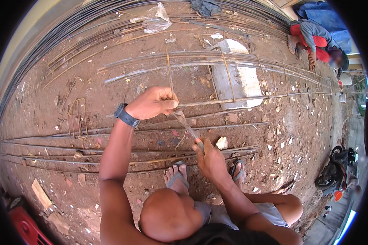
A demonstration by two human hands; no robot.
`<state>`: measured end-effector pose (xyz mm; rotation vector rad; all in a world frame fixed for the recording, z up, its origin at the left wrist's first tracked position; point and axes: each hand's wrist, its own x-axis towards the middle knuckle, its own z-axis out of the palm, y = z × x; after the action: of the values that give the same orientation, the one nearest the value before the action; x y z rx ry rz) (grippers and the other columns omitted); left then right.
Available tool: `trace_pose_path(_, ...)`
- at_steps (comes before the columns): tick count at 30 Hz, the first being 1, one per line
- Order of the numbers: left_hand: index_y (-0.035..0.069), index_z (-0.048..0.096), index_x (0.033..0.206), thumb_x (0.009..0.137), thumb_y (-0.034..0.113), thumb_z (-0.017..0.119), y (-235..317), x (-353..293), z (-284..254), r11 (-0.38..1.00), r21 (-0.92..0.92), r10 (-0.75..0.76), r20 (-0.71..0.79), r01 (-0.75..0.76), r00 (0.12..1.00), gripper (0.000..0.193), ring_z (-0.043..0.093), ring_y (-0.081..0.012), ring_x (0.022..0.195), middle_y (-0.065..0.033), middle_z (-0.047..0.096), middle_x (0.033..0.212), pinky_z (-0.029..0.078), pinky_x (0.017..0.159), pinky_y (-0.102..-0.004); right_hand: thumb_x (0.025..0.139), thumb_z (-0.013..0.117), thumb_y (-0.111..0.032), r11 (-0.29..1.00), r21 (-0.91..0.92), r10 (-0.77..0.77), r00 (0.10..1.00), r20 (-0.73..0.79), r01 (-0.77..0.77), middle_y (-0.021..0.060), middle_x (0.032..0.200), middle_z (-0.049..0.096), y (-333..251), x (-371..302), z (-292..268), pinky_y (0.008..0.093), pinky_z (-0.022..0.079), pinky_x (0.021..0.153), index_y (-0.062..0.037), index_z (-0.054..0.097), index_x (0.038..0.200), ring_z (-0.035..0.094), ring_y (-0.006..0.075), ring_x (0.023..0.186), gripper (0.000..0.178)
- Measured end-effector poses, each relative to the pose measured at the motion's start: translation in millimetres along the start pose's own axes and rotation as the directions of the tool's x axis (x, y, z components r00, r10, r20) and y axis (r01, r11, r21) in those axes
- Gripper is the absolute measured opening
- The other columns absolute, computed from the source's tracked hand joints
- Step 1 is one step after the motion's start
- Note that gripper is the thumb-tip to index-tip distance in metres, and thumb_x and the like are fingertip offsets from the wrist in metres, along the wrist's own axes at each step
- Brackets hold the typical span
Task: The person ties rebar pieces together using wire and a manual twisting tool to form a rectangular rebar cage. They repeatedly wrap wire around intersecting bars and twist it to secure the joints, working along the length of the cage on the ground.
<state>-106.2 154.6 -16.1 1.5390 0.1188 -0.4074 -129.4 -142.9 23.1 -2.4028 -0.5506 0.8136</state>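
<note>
- Over on the far left, a bent rectangular stirrup point(77, 118) just lies in the dirt, near some long rebar rods point(49, 145).
- Left hand point(151, 102), dark wristwatch point(125, 115) on that arm, is clenched where a stirrup crosses the bottom bar of the rebar cage point(241, 79).
- Right hand point(210, 159) is wrapped around a red-handled hook tool point(190, 130), tip up at that same joint.
- Pale concrete block point(237, 79) sits under the cage.
- Further right, another person point(315, 41) crouches at the cage's far end, and a motorbike point(339, 171) is parked.

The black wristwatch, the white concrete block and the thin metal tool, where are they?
Black wristwatch point(125, 115), head view, on its band.
White concrete block point(239, 79), head view, on its top face.
Thin metal tool point(187, 125), head view, mid-shaft.
</note>
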Motion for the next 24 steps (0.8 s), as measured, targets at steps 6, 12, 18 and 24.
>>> trace_pose_path(6,0.001,0.066,0.105,0.103,0.021,0.062,1.5,-5.5,5.6,1.0,0.012,-0.008,-0.033,0.009,0.999,0.021,0.065,-0.0106,0.087,-0.0024,0.066,0.092,0.059,0.075,-0.0298,0.093,0.06,-0.06,-0.167,0.493,-0.402,0.516,0.756,-0.854,-0.004,0.067,0.047,16.8,5.0,10.0,0.0249,0.04,0.041,-0.0091,0.054,0.103,0.045,0.0058,0.05,0.052)
trace_pose_path(12,0.0,0.067,0.102,0.102,0.022,0.063,-3.7,-6.5,13.2,0.996,0.081,0.039,-0.091,-0.031,0.995,0.022,0.066,-0.0112,0.083,-0.0033,0.067,0.091,0.057,0.072,-0.029,0.088,0.078,-0.046,0.343,0.792,-0.189,0.789,0.584,-0.505,0.0003,0.076,0.056,24.2,-7.2,25.2,0.0267,0.048,0.044,-0.0049,0.05,0.114,0.058,0.011,0.055,0.056)
trace_pose_path(18,-0.001,0.067,0.094,0.101,0.019,0.064,-2.6,-10.5,14.2,0.972,0.23,0.077,-0.138,-0.044,0.987,0.022,0.066,-0.0121,0.076,-0.0038,0.067,0.084,0.056,0.071,-0.0281,0.101,0.055,-0.025,0.972,-0.193,-0.177,0.955,-0.237,0.133,0.0251,0.094,0.063,5.6,-17.3,15.1,0.0569,0.049,0.083,0.0068,0.043,0.137,0.06,0.0544,0.086,0.049)
trace_pose_path(24,-0.002,0.065,0.083,0.098,0.025,0.066,-10.8,-1.1,16.7,0.984,0.134,0.14,-0.153,-0.12,0.978,0.031,0.065,-0.0126,0.068,-0.0075,0.068,0.072,0.051,0.062,-0.0298,0.105,0.054,-0.038,0.976,0.219,0.002,0.998,0.07,-0.018,0.0175,0.084,0.062,11.0,-3.0,24.5,0.05,0.051,0.068,0.0001,0.056,0.119,0.062,0.0426,0.07,0.04)
